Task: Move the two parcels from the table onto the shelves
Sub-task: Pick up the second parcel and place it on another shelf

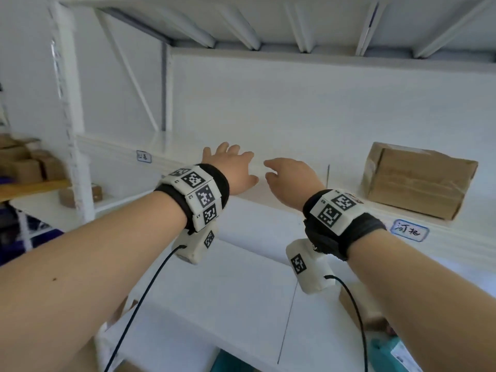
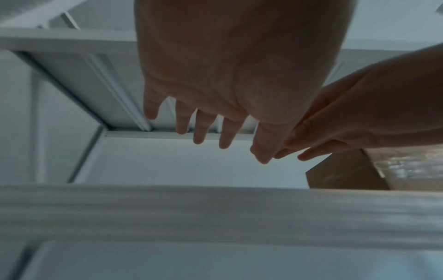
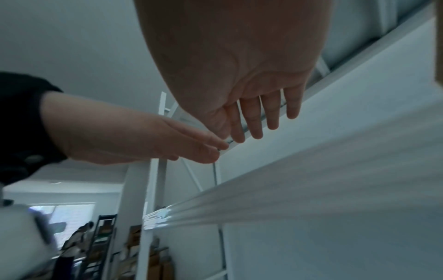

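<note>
A brown cardboard parcel (image 1: 418, 181) sealed with clear tape rests on the white shelf (image 1: 281, 146), to the right of both hands. My left hand (image 1: 230, 162) reaches over the shelf's front edge with its fingers (image 2: 203, 128) spread and straight, holding nothing. Close beside it, my right hand (image 1: 284, 175) is empty too, fingers (image 3: 258, 117) straight and loose. The two hands nearly touch at the thumbs. In the left wrist view the parcel (image 2: 347, 170) shows beyond my right hand (image 2: 359, 123). No second parcel can be made out on this shelf.
A handwritten label (image 1: 409, 230) sticks to the shelf's front edge under the parcel, another label (image 1: 143, 157) further left. A white upright post (image 1: 72, 116) stands at left, with cardboard boxes (image 1: 21, 162) on the neighbouring rack. Below, a brown box (image 1: 359, 307) sits on the lower shelf.
</note>
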`<state>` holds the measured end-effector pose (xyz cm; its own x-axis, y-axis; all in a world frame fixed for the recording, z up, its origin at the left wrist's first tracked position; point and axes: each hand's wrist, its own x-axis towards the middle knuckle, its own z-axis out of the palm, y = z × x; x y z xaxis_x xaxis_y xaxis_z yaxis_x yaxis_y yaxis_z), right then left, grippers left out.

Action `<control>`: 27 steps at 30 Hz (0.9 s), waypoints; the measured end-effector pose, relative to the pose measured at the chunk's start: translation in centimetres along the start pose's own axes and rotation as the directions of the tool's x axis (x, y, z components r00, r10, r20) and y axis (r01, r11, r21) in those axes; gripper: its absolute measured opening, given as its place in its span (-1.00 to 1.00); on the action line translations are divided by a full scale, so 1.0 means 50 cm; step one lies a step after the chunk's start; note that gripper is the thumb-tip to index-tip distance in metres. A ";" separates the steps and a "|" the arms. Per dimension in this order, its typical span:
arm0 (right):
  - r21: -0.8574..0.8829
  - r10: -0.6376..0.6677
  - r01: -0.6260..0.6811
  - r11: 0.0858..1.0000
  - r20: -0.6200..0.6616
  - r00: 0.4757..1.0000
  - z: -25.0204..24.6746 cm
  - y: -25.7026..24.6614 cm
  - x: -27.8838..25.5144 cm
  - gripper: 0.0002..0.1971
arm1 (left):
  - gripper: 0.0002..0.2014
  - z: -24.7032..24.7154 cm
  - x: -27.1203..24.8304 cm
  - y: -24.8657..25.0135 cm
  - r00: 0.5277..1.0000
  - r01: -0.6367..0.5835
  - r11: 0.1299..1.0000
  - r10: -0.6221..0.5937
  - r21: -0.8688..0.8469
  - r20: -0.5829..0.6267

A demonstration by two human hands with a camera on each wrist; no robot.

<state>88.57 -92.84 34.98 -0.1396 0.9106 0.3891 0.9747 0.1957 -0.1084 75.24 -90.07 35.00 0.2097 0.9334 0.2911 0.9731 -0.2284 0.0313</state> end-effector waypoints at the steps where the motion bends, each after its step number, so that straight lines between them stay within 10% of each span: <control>1: 0.013 -0.028 0.028 1.000 0.004 1.000 0.016 -0.014 -0.003 -0.59 | -0.36 0.007 -0.015 -0.017 0.999 0.034 0.999 -0.034 0.004 0.013; 15: 0.189 -0.268 0.227 0.955 0.235 0.934 0.290 -0.183 -0.121 -0.57 | -0.36 0.176 -0.275 -0.186 0.892 0.358 0.924 -0.382 0.136 0.242; 27: 0.178 -0.441 0.404 0.897 0.316 0.840 0.473 -0.434 -0.055 -0.47 | -0.37 0.249 -0.361 -0.469 0.817 0.544 0.834 -0.552 0.095 0.166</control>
<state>63.68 -90.98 14.64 -0.6021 0.7938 0.0855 0.7871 0.6082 -0.1028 49.80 -98.12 17.13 -0.3501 0.9346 0.0624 0.9344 0.3437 0.0934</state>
